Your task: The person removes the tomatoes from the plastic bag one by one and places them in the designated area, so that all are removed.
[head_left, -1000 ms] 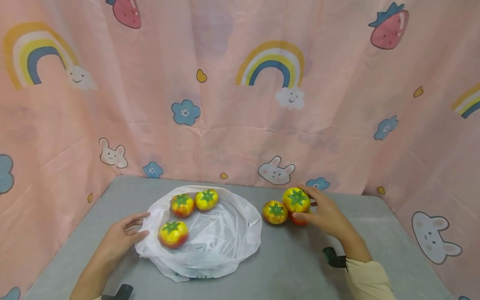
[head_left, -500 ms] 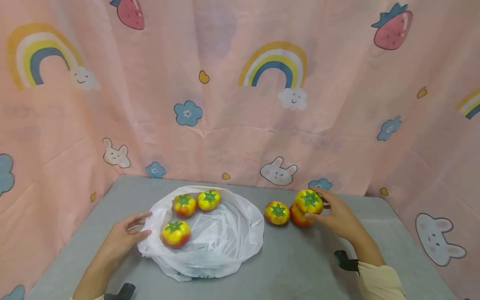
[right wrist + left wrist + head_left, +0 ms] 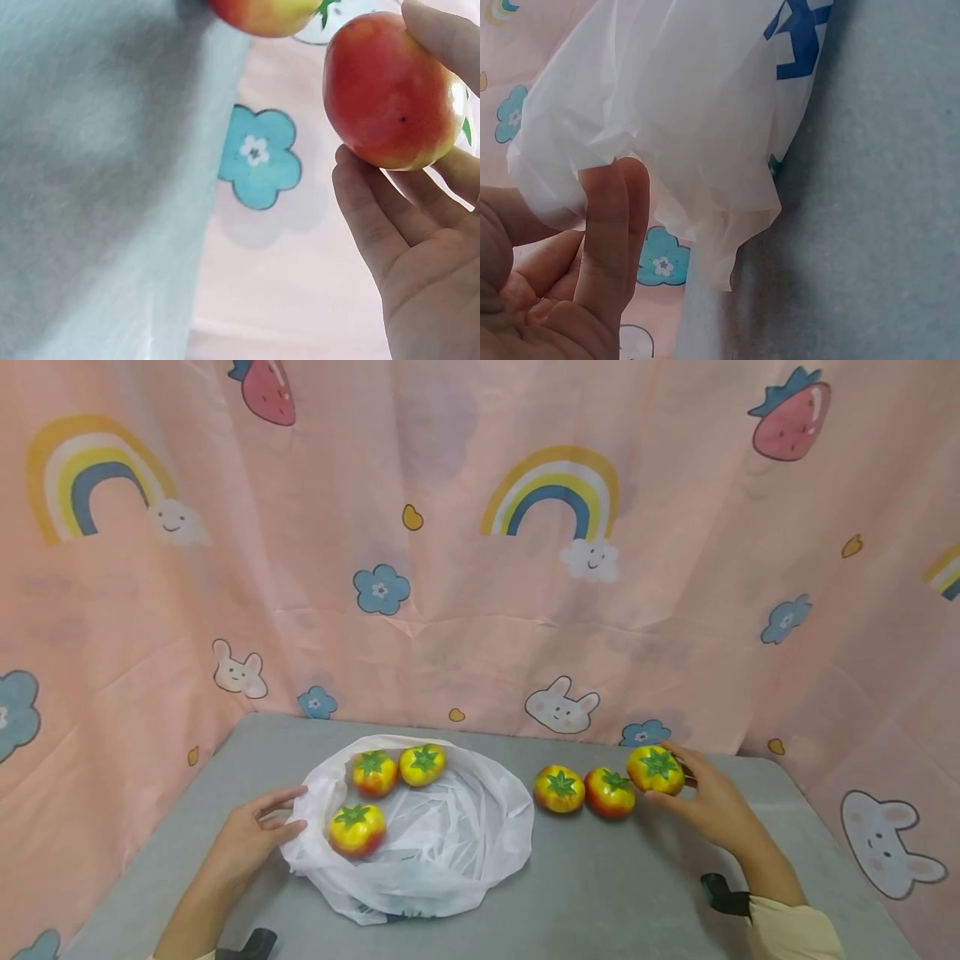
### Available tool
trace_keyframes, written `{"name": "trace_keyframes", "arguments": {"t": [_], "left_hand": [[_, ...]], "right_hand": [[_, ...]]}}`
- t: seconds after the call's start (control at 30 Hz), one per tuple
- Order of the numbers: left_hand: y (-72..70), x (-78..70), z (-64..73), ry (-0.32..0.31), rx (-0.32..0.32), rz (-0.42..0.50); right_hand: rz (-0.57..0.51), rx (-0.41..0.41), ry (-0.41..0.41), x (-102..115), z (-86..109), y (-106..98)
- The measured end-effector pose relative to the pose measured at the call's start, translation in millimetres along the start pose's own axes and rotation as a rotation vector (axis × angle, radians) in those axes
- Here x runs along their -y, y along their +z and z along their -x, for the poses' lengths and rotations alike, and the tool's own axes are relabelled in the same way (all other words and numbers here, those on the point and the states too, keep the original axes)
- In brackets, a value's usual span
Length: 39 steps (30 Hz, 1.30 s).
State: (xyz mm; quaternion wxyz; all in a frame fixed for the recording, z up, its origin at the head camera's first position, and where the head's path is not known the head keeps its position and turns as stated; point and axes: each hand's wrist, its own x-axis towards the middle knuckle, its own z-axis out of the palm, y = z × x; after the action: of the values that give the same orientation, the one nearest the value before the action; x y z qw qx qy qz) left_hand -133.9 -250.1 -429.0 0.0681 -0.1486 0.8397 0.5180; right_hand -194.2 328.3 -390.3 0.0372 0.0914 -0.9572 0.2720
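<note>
My right hand holds a red-and-yellow toy tomato with a green star-shaped leaf top. In the right wrist view the held tomato shows its red underside, gripped between thumb and fingertips above the table. Just left of it, two more tomatoes, one redder and one yellower, sit side by side. A thin white plastic bag lies with its mouth wide, and three tomatoes are inside its left part. My left hand holds the bag's left rim; in the left wrist view the fingertips are tucked against the film.
A grey table carries everything. Behind and at both sides hangs a pink curtain printed with rainbows, rabbits and flowers. Black wrist camera mounts sit on both forearms.
My right hand has carried its tomato rightward, from over the redder tomato to beside it, so that one now shows fully. The left hand stays at the bag's rim.
</note>
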Motion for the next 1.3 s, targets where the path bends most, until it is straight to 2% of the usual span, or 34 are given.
{"name": "trace_keyframes", "arguments": {"t": [0.27, 0.63, 1.3], "left_hand": [[0.4, -0.7, 0.1, -0.007, -0.006, 0.008], [0.0, -0.1, -0.3, -0.003, -0.012, 0.014], [-0.5, 2.6, -1.2, 0.001, -0.005, 0.014]], "right_hand": [[-0.010, 0.021, 0.012, -17, -0.2, 4], [0.044, 0.101, 0.085, -45, -3.3, 23], [0.026, 0.141, 0.153, -47, 0.5, 28]]}}
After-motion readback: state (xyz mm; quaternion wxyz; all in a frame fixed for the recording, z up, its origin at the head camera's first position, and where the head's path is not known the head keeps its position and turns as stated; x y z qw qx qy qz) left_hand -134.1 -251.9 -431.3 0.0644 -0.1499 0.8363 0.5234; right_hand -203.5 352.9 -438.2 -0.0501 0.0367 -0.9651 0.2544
